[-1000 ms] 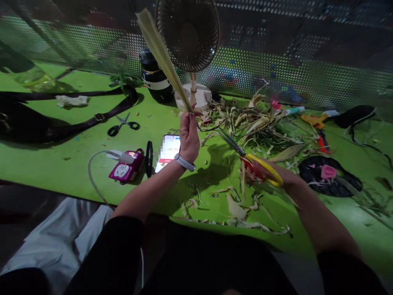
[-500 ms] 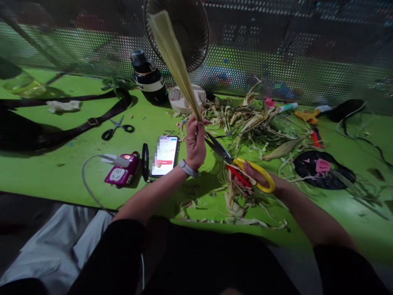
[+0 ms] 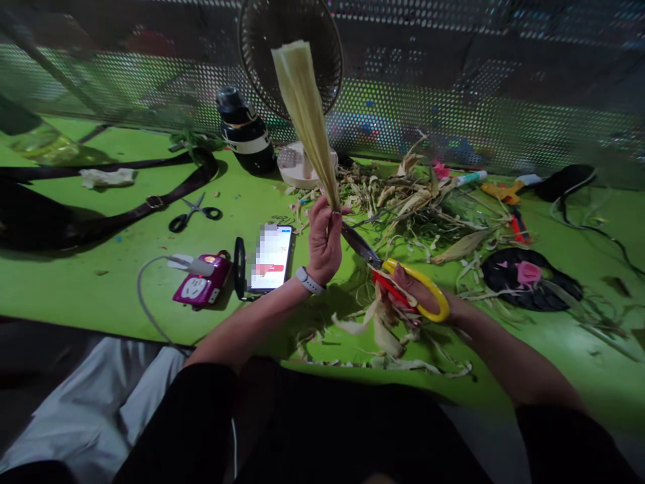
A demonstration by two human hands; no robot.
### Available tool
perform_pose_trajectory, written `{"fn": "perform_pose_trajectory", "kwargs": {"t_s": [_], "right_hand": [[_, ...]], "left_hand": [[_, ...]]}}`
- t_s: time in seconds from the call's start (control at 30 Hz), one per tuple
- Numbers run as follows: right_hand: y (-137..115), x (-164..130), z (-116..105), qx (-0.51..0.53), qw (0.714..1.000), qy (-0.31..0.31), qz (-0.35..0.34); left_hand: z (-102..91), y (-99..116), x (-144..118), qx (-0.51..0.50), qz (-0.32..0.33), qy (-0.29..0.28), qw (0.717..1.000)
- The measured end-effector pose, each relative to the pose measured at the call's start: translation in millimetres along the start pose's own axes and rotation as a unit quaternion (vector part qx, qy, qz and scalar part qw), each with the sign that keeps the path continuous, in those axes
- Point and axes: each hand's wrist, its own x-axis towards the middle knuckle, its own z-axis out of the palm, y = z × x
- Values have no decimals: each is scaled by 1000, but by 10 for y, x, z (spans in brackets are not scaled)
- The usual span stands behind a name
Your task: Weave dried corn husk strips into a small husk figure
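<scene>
My left hand (image 3: 325, 242) pinches the narrow lower end of a pale, dried corn husk (image 3: 305, 101), which fans out upward in front of the fan. In my right hand (image 3: 413, 292) is a pair of large scissors (image 3: 433, 289) with one yellow and one red handle. Their blades look nearly closed and point toward my left hand, just below the husk's gathered end. Strips of husk (image 3: 385, 336) hang or lie under my right hand; I cannot tell whether it holds them too. A heap of husk scraps (image 3: 403, 195) lies beyond both hands.
A phone (image 3: 272, 259), a purple power adapter (image 3: 201, 279) with a cable, and small black scissors (image 3: 195, 212) lie on the left. Behind stand a dark bottle (image 3: 244, 131) and a fan (image 3: 327, 40). To the right are a black pad (image 3: 504, 282) with a pink flower and a glue gun (image 3: 504, 191).
The husk has swung more upright and its top has moved right and down. Below the scissors, a husk strip now spreads to the left. The right hand has barely moved.
</scene>
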Motion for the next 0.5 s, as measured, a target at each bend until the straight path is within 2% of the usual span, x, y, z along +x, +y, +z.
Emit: {"fn": "perform_pose_trajectory", "kwargs": {"t_s": [0.1,0.2,0.3,0.37,0.43,0.47,0.5], "right_hand": [[-66,-37,37,28,1000,1,3],[-79,-52,53,11,1000,16,-1],[-58,-7,1,-24,999,48,-1],[-70,43,-93,-89,992,85,-10],[-112,81,-235,-228,961,154,-21],[-138,87,-321,-327,927,184,-15],[-160,82,-413,-426,875,228,4]], "left_hand": [[4,19,13,9,-26,2,1000],[9,-1,46,-12,-71,14,997],[-12,-21,92,-71,-110,27,991],[-58,2,125,-125,-140,16,982],[-131,55,155,-166,-202,-9,965],[-177,87,168,-175,-227,-18,958],[-226,118,181,-182,-244,-18,952]]}}
